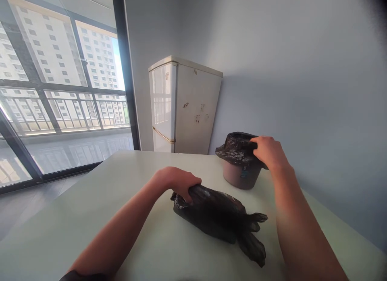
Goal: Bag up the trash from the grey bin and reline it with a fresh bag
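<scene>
A filled, tied black rubbish bag (217, 215) lies on its side on the pale table (99, 208). My left hand (178, 183) is closed around the bag's upper left end. Behind it stands a small brownish bin (241, 175) lined with a fresh black bag (236, 148) folded over its rim. My right hand (267, 152) grips that liner at the bin's right rim, fingers curled on the plastic.
A white fridge (184, 105) stands behind the table against the grey wall. Floor-to-ceiling windows (60, 91) with a balcony railing fill the left side. The table's right edge runs close to the wall.
</scene>
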{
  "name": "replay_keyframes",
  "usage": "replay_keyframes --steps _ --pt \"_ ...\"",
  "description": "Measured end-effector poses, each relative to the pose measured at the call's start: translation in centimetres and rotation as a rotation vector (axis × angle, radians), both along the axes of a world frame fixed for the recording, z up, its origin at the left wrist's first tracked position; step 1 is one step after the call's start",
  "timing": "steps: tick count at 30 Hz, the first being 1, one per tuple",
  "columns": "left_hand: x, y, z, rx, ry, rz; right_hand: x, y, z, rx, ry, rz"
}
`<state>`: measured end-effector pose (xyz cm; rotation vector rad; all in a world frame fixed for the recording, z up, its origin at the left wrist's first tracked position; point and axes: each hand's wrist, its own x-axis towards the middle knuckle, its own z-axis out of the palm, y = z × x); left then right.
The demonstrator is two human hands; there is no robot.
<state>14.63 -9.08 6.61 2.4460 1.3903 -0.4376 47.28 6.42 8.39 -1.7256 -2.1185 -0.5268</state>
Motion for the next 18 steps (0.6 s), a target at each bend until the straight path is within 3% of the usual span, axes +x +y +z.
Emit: replay_keyframes --steps 7,11,14,18 --pt "-2.9 0.1 1.2 0.063 -0.068 0.072 0.4 -0.7 0.4 -0.272 -0.015 0.044" --pt "-3.5 0.1 1.5 0.100 -0.055 0.052 0.4 -0.7 0.6 -0.219 -0.016 0.050" --pt "-3.0 0.0 1.4 0.125 -0.045 0.061 0.6 -0.5 0.6 -0.146 -0.070 0.147" --pt "-0.6 0.5 -0.1 0.069 -0.105 -0.043 0.9 -0.2 0.3 -0.187 -0.092 0.293"
